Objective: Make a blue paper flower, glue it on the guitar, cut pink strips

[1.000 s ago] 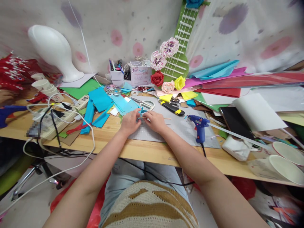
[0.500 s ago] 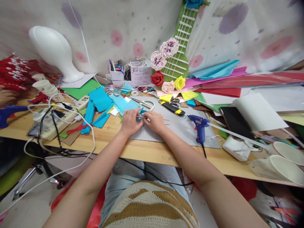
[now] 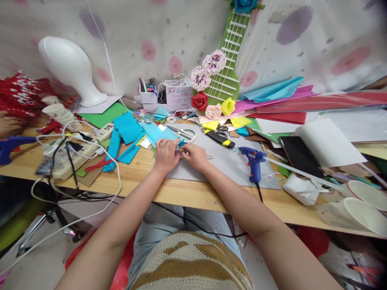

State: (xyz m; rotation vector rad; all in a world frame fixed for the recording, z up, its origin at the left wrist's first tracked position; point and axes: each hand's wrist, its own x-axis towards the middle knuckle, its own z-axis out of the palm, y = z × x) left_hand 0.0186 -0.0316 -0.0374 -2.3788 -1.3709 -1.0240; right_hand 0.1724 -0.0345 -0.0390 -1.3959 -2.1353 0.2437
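Note:
My left hand (image 3: 165, 155) is closed at the near edge of the grey cutting mat, its fingertips at a small piece of blue crepe paper (image 3: 181, 142). My right hand (image 3: 195, 156) meets it there, thumb and fingers pinched on a thin wooden stick (image 3: 209, 156) whose end sticks out to the right. The fingers hide most of the blue piece and the stick's middle. Just beyond both hands lie scissors (image 3: 190, 135) with pale handles, and light blue paper strips (image 3: 154, 132) touch the area behind my left hand.
A blue glue gun (image 3: 254, 163) stands on the grey mat (image 3: 217, 169) at right, near a yellow-black utility knife (image 3: 219, 138). Left are a power strip (image 3: 87, 150) with looping cords and blue paper (image 3: 128, 127). Paper cups (image 3: 364, 215) stand front right. Another person's hand (image 3: 10, 124) shows far left.
Both hands stay together around the blue paper. The wooden stick has shifted its angle slightly, its right end now lower. The whole view has tilted a little.

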